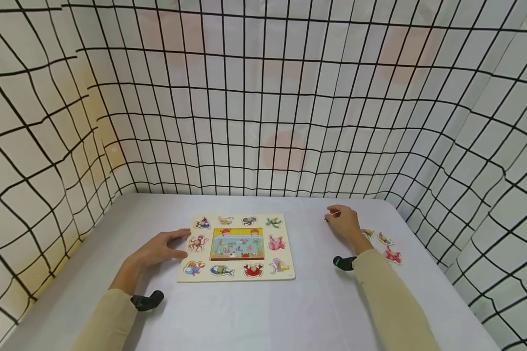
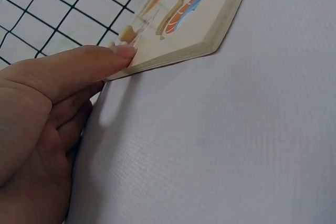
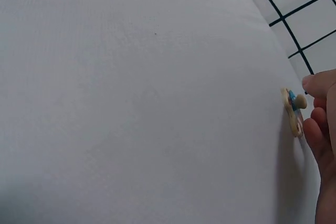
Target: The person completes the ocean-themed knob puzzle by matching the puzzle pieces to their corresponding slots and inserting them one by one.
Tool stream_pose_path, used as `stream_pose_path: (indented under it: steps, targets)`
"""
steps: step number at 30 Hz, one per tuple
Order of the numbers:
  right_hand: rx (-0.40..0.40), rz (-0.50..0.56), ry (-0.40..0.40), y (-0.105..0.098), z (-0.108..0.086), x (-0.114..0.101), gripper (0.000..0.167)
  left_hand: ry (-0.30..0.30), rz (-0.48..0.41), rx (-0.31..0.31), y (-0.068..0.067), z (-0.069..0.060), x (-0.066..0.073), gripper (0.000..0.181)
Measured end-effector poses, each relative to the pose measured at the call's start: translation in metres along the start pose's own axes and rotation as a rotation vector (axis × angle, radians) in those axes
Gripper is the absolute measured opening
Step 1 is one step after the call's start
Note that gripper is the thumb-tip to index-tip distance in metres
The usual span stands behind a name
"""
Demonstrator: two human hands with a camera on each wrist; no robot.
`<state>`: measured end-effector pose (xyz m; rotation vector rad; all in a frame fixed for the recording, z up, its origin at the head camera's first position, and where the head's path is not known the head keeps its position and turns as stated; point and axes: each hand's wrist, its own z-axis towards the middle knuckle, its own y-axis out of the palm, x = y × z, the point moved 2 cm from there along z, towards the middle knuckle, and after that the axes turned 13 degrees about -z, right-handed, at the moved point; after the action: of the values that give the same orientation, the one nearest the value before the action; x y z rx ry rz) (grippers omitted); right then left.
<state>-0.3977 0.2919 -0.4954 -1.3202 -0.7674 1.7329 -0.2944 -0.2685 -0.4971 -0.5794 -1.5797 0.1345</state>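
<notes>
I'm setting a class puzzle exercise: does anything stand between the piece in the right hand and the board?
Nothing visible does. In the head view, only white tabletop shows between the right hand, with its puzzle piece, and the board; the left hand touches its opposite edge.

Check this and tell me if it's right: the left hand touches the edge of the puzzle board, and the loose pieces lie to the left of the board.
The side is wrong: the loose pieces lie to the right of the puzzle board, as the head view shows. The left hand does touch the board's edge.
</notes>
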Motion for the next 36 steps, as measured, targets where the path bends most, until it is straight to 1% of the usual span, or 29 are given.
stream_pose_path:
  steps: [2,5,9,14,20,24,29,34,36]
  targets:
    - [0.003,0.008,0.021,0.004,-0.001,0.003,0.031,-0.001,0.003,0.000,0.000,0.000,0.000,0.078]
    - [0.029,0.026,0.043,0.011,0.000,0.008,0.028,-0.005,0.011,-0.002,-0.001,0.001,0.000,0.078]
    - [0.072,0.011,0.047,0.015,0.001,0.010,0.024,-0.017,0.019,0.001,-0.002,0.001,0.000,0.079]
    - [0.080,-0.020,0.054,0.014,-0.002,0.005,0.020,-0.017,0.021,0.006,-0.002,0.001,0.000,0.079]
    - [0.077,-0.031,0.074,0.010,-0.003,0.002,0.017,0.018,0.010,-0.004,-0.002,0.001,-0.001,0.078]
    - [0.077,-0.019,0.063,0.008,-0.002,0.002,0.014,0.030,0.007,-0.009,-0.002,0.000,-0.001,0.077]
    - [0.062,0.005,0.051,0.012,0.000,0.000,0.016,0.037,0.016,-0.009,-0.002,0.000,-0.001,0.078]
    - [0.052,0.016,0.036,0.014,0.002,-0.009,0.015,0.043,0.015,-0.009,-0.002,0.001,-0.003,0.078]
    - [0.047,0.022,0.011,0.013,0.003,-0.015,0.014,0.042,0.020,-0.006,-0.002,0.001,-0.004,0.078]
